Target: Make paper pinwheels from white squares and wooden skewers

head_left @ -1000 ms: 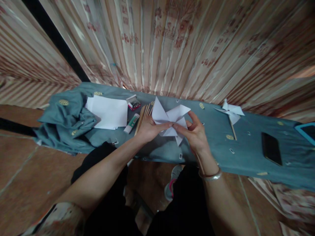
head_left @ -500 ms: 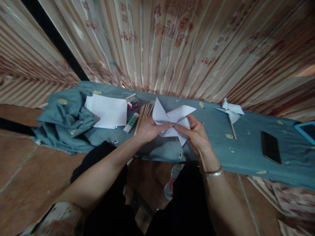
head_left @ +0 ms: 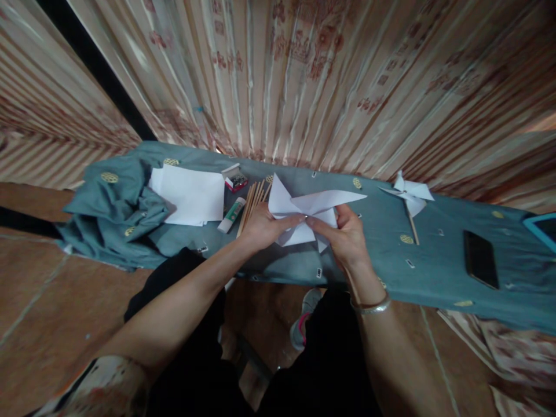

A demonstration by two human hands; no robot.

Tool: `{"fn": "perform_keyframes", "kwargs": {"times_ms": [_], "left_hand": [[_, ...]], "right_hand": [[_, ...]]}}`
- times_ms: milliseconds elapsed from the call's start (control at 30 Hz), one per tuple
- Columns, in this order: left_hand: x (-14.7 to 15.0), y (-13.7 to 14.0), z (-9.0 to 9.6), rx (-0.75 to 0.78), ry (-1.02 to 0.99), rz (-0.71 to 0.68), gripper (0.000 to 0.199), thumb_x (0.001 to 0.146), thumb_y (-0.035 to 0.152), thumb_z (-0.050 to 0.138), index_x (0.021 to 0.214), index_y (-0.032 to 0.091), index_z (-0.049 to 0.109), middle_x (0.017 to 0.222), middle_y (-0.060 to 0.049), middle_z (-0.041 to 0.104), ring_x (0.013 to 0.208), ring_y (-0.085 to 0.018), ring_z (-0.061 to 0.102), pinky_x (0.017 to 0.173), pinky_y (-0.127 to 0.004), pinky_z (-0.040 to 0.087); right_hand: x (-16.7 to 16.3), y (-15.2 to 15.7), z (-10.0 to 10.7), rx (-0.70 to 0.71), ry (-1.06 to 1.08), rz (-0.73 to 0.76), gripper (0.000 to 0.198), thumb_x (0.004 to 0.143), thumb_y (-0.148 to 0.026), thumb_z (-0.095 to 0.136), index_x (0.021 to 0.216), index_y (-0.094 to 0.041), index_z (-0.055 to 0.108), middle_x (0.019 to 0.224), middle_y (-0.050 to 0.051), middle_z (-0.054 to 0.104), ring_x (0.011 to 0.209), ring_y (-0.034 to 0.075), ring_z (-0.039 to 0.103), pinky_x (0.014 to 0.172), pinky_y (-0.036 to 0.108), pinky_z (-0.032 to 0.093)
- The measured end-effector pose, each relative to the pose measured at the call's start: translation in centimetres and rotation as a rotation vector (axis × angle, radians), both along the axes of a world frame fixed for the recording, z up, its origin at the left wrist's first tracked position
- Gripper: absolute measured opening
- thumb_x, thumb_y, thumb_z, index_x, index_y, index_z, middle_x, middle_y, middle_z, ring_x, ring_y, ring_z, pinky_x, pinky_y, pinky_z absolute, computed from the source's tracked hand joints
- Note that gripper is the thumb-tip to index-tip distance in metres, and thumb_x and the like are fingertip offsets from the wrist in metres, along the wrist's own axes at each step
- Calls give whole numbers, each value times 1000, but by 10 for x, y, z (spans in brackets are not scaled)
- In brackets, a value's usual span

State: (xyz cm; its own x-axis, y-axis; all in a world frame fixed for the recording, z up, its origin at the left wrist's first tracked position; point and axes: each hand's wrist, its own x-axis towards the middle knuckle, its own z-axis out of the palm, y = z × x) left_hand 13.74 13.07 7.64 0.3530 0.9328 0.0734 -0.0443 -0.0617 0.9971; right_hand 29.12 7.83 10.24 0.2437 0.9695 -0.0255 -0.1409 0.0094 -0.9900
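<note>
A white paper pinwheel [head_left: 299, 204] is held between my two hands above the cloth-covered bench. My left hand [head_left: 262, 226] grips it from the left, the thumb reaching its centre. From the right, my right hand [head_left: 347, 234] holds it with the thumb close to the same spot. A small shiny thumbtack [head_left: 306, 217] shows at the centre between the thumb tips. The fingers under the paper are hidden. Just left of my left hand lie several thin wooden sticks [head_left: 252, 202] and a green and white glue stick [head_left: 231, 215].
A stack of white paper [head_left: 191, 197] and a small open box of thumbtacks [head_left: 235, 178] lie on the blue-green cloth [head_left: 373, 226]. Toward the right are another pinwheel on a stick [head_left: 410, 194], a dark phone [head_left: 480, 259] and a blue-edged object [head_left: 532, 223]. A curtain [head_left: 295, 87] hangs behind.
The pinwheel's upper right blade now stretches farther right and looks flatter, and its lower blades show differently. Both hands stay at the centre.
</note>
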Motion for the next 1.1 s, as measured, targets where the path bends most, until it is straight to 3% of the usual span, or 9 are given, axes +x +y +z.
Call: {"fn": "perform_keyframes", "kwargs": {"times_ms": [333,633,833,1100], "left_hand": [[3,0,-3,17,-38,24,32,64,37,78,87,15,73,83,-4,75,75,-18,68,67,-27,55],[3,-2,6,-56,-105,37,30,58,33,81,80,13,73,79,-4,74,73,-18,68,65,-27,55],[3,-3,10,-100,-99,57,31,56,31,82,77,12,71,77,-3,74,72,-18,67,64,-26,54],[3,-2,4,-44,-135,54,27,58,28,82,77,14,70,75,-1,73,69,-15,67,63,-24,54]], "right_hand": [[2,1,-4,-3,-28,-19,71,53,-34,87,117,-26,59,84,-1,75,71,20,69,70,36,58],[-2,0,-2,19,0,-15,43,52,-32,86,89,-22,65,82,1,76,70,22,70,71,38,58],[-3,0,-1,18,10,-10,44,53,-30,85,91,-23,65,80,-1,76,67,20,69,68,36,58],[-2,1,-5,22,-29,25,46,58,-32,84,98,-24,64,88,0,76,76,22,70,74,38,58]]}}
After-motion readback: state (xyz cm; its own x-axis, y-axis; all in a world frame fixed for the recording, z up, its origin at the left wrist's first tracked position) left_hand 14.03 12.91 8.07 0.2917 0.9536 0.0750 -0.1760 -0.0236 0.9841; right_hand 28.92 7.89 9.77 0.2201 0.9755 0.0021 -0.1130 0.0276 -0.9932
